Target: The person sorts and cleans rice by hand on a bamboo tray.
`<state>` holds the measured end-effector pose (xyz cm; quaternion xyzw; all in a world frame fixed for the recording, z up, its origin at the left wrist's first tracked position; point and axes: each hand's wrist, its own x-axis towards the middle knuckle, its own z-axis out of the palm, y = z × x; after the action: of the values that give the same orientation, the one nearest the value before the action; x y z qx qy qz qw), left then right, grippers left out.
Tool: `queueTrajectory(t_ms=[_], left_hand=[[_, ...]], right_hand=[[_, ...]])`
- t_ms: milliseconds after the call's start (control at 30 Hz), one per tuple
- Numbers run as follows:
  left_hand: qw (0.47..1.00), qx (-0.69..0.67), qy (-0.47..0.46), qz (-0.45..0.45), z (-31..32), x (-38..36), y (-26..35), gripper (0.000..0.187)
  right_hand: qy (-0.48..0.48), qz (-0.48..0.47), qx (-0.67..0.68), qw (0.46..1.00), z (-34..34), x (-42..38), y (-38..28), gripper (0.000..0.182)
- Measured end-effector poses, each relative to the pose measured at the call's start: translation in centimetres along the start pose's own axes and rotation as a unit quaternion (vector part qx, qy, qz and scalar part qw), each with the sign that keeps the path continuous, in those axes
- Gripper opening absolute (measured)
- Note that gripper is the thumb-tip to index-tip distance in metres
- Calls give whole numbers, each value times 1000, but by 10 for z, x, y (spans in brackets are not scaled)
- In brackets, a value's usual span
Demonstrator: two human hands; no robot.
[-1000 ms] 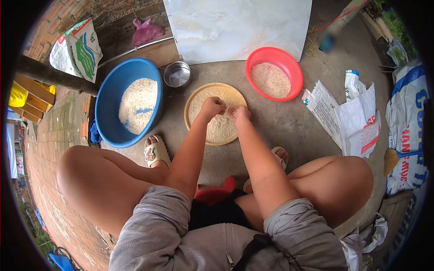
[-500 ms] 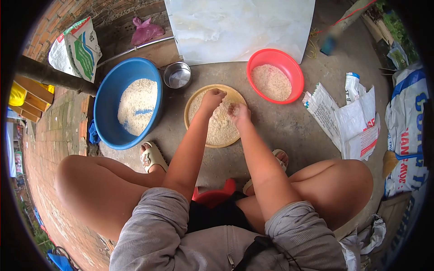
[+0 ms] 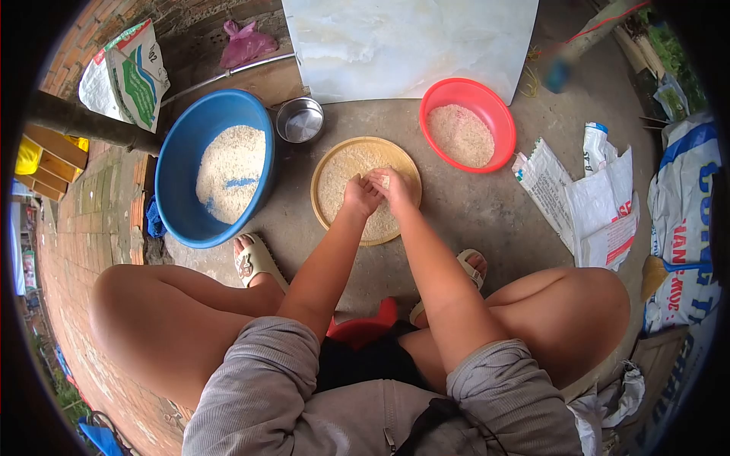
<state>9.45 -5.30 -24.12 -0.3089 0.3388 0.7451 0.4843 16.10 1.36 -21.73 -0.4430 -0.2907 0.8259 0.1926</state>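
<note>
A round woven tray (image 3: 323, 156) lies on the concrete floor in front of me, with pale rice grains (image 3: 332, 182) spread over it. Above the grains, my left hand (image 3: 363, 194) is turned palm up with its fingers curled a little and apart. My right hand (image 3: 391, 187) is beside it, fingertips touching or nearly touching the left ones, with some pale grains cupped in its palm. A blue basin (image 3: 171, 171) of rice stands to the left, and a red basin (image 3: 504, 129) of rice stands at the upper right.
Next to the blue basin is a metal bowl (image 3: 299, 120). A marbled white panel (image 3: 411, 45) stands behind the tray. White sacks (image 3: 597, 205) lie on the right, and a red stool (image 3: 365, 328) is under me. A pink bag (image 3: 247, 45) lies at the back.
My left hand has come down and turned palm up. My right hand has moved slightly inward, so the two hands now meet over the tray. The view has shifted slightly.
</note>
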Motion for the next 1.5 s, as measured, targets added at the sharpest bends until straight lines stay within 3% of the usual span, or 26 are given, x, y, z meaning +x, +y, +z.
queueTrajectory(t_ms=[100,167,200,367,433,533,767,967,1033,1167,1233,1267,1300,1367,1500], left_hand=[[997,-72,-15,26,-2,6,-1,39],[997,-54,-40,48,-5,8,0,36],[995,-34,-66,71,-7,9,1,34],[983,-92,-149,53,-35,56,1,26],[974,-89,-207,26,-41,59,3,26],[974,-76,-213,25,-51,72,0,26],[971,-54,-233,22,-68,101,-12,29],[974,-54,-218,-9,-27,49,-4,33],[999,11,-28,-25,16,-10,9,28],[987,-49,-128,-85,-11,22,27,25],[997,-45,16,-66,12,9,26,29],[995,-47,17,-84,13,9,30,30],[995,-48,18,-84,14,9,32,30],[992,-71,24,-97,16,7,37,32],[987,-143,40,-66,18,10,56,27]], right_hand=[[-15,-76,-87,993,9,6,21,29],[-6,-281,-328,902,8,19,40,33],[12,-359,-381,852,18,1,31,30],[-30,-346,-486,802,31,-23,12,28],[-31,-442,-465,766,31,-21,14,27],[-20,-395,-508,765,31,-26,9,26],[-37,-432,-543,719,29,-35,4,25],[-43,-478,-551,682,26,-30,5,19],[17,-451,-606,655,26,-32,1,29],[76,-386,-631,668,13,-15,11,42],[194,-316,-673,640,4,-7,23,53],[169,-255,-687,659,-3,-6,26,60],[167,-255,-687,659,-9,-7,29,60],[134,-234,-792,548,-17,-11,37,65],[113,-197,-803,551,-17,-13,37,71]])
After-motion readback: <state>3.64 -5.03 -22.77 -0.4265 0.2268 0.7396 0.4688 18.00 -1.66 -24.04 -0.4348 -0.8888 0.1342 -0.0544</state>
